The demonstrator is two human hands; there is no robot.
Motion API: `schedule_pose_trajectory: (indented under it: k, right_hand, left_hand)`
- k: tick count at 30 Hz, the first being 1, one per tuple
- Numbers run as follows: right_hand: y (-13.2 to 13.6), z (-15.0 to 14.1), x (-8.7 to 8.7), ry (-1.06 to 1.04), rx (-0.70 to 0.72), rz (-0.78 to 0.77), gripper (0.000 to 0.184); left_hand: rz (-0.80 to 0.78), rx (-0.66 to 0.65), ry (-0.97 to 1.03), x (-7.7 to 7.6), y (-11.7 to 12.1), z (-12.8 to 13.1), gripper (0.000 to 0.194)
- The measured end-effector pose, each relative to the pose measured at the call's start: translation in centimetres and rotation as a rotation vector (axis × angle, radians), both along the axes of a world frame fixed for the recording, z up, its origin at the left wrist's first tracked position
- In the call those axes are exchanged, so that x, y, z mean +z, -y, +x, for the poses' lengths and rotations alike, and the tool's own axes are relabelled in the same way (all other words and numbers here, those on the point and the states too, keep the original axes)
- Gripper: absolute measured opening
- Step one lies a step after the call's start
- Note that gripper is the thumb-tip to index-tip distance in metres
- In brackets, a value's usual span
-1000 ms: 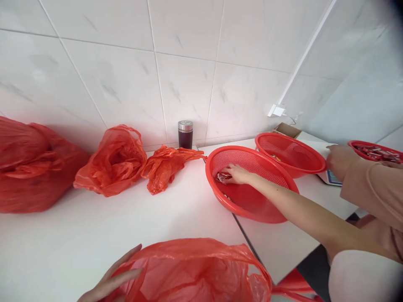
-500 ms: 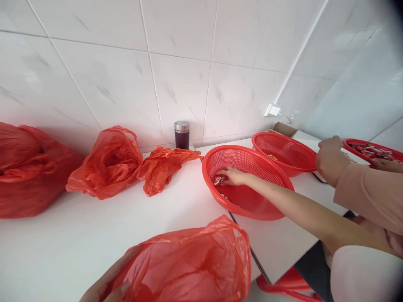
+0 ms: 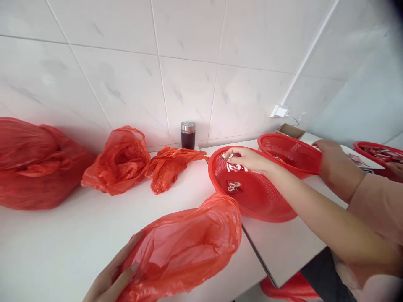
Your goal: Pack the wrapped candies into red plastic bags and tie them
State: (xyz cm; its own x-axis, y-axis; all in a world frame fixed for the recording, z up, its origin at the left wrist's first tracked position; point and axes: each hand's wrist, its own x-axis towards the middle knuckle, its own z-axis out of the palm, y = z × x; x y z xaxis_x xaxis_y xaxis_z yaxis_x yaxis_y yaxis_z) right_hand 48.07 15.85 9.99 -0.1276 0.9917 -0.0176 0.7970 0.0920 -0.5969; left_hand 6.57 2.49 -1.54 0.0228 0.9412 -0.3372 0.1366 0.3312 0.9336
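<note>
Four red plastic bags show: a bulging bag at the left edge, a loosely opened bag and a small crumpled bag left of centre, and the held bag at lower centre, its mouth open. Three red baskets stand in the right half: the near basket, the middle basket and the far basket. Three wrapped packets can be made out in the near basket. The left hand, at lower left, has its thumb and fingers clamped on the held bag's rim. The right hand is over the near basket's upper left part, its fingers closed on the upper packet; the middle packet lies directly below the fingers, and the lower packet is apart from them, farther down. One dark tumbler stands on the bench by the wall. Two hands of another person show at right, one beside the middle basket, one at the far basket.
</note>
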Motion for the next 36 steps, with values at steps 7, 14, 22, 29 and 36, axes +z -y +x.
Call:
schedule_pose_trajectory:
  k: [7,14,22,29,36]
  right_hand:
    - [8.0,-12.9,-0.1,-0.194,0.696,-0.083,0.016]
    - [7.5,-12.3,-3.3,-0.019,0.662,-0.135,0.025]
    - [8.3,-9.8,-0.3,-0.041,0.610,-0.107,0.038]
    - [6.8,-5.9,0.0,-0.047,0.049,0.295,0.013]
    - [11.9,-12.0,-5.5,0.181,0.458,0.259,0.018]
  left_hand:
    - [0.017,-0.079,0.087,1.3,-0.3,3.5,0.065]
    - [0.071,-0.090,-0.020,1.1,-0.2,3.3,0.066]
    - [0.233,-0.133,-0.143,1.0,0.4,3.4,0.057]
    - [0.567,-0.128,-0.580,0.4,2.2,1.7,0.045]
    - [0.937,-0.420,-0.630,0.2,1.1,6.7,0.036]
